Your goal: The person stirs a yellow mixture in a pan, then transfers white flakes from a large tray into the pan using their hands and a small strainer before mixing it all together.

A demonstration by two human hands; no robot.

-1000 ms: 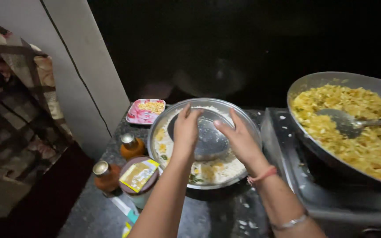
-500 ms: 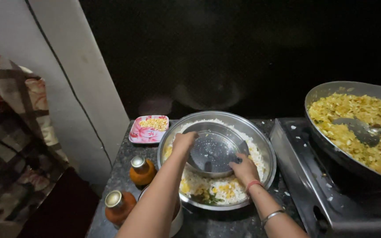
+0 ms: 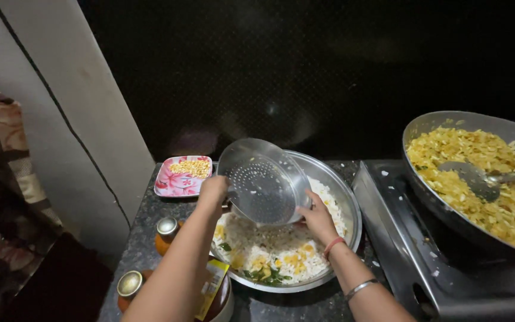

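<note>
A: Items, left to right?

B: Two orange jars with metal lids, one nearer [image 3: 131, 288], one behind it [image 3: 166, 231], both on the dark stone bench [image 3: 150, 209]. Contents hidden by the lids. Behind them, a pink flowered tray [image 3: 183, 176] holding yellow split lentils.

A: Hands?

B: Left hand [image 3: 213, 194], fingers curled over the near rim of a perforated steel strainer [image 3: 263, 182]. Right hand [image 3: 317, 217], fingers pressed up against its lower right edge. The strainer is held tilted, hollow facing the camera, directly above a wide steel bowl [image 3: 348, 209].

A: Contents?

B: The strainer looks empty. The bowl holds white flattened rice, yellow bits and some green leaves near the front. A lidded tub with a yellow packet [image 3: 212, 292] sits just beside the bowl, under the left forearm.

A: Handling note?

B: In my judgement, keep the strainer over the bowl's middle and both grips firm on the rim, so any grains clinging in the holes drop inside and not on the bench.

A: Right side?

B: A stove [image 3: 400, 238], with a large pan [image 3: 442, 128] of yellow mixed food; a metal spatula [image 3: 478, 179] rests in it.
</note>
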